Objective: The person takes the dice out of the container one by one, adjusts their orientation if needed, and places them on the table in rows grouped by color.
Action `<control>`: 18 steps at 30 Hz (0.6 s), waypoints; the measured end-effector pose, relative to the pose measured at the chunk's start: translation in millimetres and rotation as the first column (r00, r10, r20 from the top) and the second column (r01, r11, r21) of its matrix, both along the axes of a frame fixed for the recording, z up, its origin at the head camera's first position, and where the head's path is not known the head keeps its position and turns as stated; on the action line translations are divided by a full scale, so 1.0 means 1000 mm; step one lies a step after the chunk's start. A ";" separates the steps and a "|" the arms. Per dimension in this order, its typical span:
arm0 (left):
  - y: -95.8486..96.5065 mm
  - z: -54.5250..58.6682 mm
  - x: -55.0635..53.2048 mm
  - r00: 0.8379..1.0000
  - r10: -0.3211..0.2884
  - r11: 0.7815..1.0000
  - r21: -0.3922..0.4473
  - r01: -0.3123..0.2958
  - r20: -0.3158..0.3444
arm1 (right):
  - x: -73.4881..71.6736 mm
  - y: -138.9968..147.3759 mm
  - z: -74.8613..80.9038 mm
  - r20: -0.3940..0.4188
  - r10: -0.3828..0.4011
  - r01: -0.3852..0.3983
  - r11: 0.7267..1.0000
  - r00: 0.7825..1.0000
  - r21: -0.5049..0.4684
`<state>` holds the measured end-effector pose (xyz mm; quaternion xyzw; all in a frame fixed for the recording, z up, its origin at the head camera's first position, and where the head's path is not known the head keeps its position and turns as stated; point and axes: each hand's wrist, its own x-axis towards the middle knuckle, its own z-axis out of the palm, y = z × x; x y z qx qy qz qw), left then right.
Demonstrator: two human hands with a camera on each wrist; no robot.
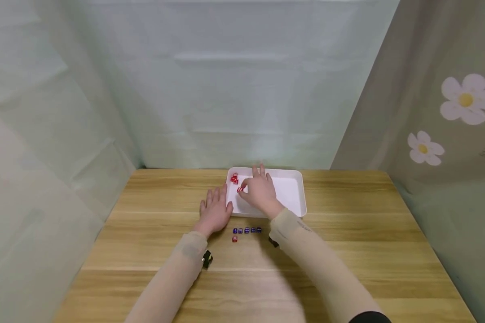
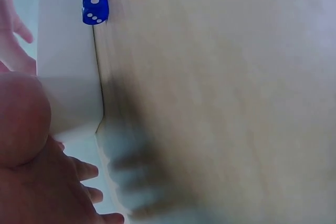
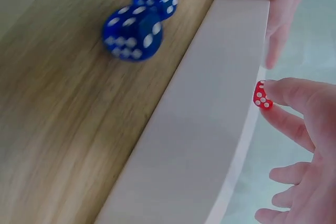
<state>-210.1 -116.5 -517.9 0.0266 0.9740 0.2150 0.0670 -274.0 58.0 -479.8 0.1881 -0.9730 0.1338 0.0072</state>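
Note:
A red die [image 3: 262, 96] with white dots is pinched between the thumb and forefinger of my right hand [image 1: 261, 192], over the left part of a white tray [image 1: 289, 190]. Its other fingers are spread. My left hand [image 1: 215, 211] rests at the tray's left edge with its fingers extended. Several red dice [image 1: 235, 178] lie together in the tray's upper left corner. In front of the tray, several blue dice [image 1: 247, 230] stand in a row on the table. One red die [image 1: 235, 239] sits just below the leftmost blue one.
The wooden table [image 1: 347, 251] spreads to both sides of the tray. A pale cloth [image 1: 242, 89] hangs behind it, and a curtain with white flowers [image 1: 426, 148] hangs on the right. Small dark devices [image 1: 207, 259] are strapped at the wrists.

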 end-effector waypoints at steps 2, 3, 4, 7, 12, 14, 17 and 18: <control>-0.001 -0.002 -0.001 1.000 0.002 1.000 0.000 -0.002 -0.007 | 0.003 0.003 0.001 -0.022 0.015 -0.015 1.000 1.000 -0.003; -0.001 -0.003 -0.001 1.000 0.003 1.000 0.003 -0.003 -0.014 | 0.004 0.005 0.002 -0.033 0.019 -0.020 1.000 0.999 -0.006; -0.002 -0.003 -0.002 1.000 0.004 1.000 0.007 -0.004 -0.016 | 0.006 0.006 0.002 -0.041 0.023 -0.024 1.000 0.999 -0.009; -0.003 -0.004 -0.003 1.000 0.004 1.000 0.014 -0.004 -0.027 | 0.010 0.011 0.005 -0.054 0.030 -0.031 0.999 0.998 -0.015; -0.002 -0.003 -0.002 1.000 -0.002 1.000 0.009 0.002 -0.016 | 0.018 0.018 0.010 -0.056 0.036 -0.038 0.999 0.998 -0.025; -0.001 -0.002 -0.001 1.000 -0.002 1.000 0.012 0.002 -0.007 | 0.022 0.021 0.012 -0.056 0.043 -0.044 0.999 0.998 -0.027; 0.000 -0.002 -0.001 1.000 -0.001 1.000 0.015 0.001 -0.004 | 0.028 0.026 0.012 -0.059 0.055 -0.057 0.998 0.997 -0.030; 0.000 -0.002 -0.001 1.000 0.000 1.000 0.017 0.000 -0.003 | 0.031 0.027 0.012 -0.060 0.061 -0.063 0.997 0.996 -0.035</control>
